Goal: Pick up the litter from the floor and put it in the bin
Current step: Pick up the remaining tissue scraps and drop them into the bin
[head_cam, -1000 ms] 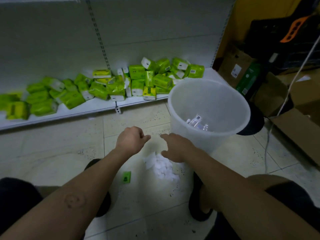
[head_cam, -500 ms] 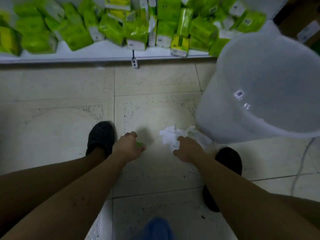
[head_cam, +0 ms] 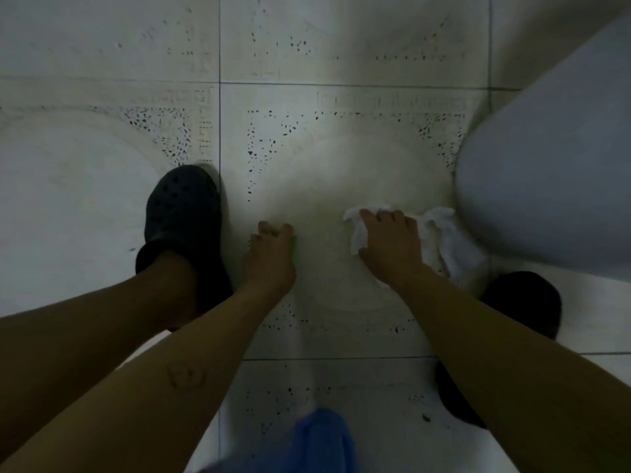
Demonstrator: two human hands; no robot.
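My left hand [head_cam: 269, 254] rests on the tiled floor, fingers curled over a small green scrap [head_cam: 294, 247]; only a sliver of green shows at its right edge. My right hand [head_cam: 389, 240] lies flat on a crumpled white tissue [head_cam: 444, 233], with its fingers spread over the paper, which sticks out on both sides of the hand. The translucent white bin [head_cam: 546, 172] stands at the right, its wall just beside the tissue. Whether either hand has lifted its piece cannot be told.
My two feet in black clogs stand on the floor, one [head_cam: 181, 213] left of my left hand, one [head_cam: 522, 302] behind my right hand by the bin. A blue cloth edge [head_cam: 321, 442] shows at the bottom.
The view has tipped further down, so the shelf of green packs has left the frame. Both hands have dropped to the floor: left onto the green scrap, right onto the tissue.
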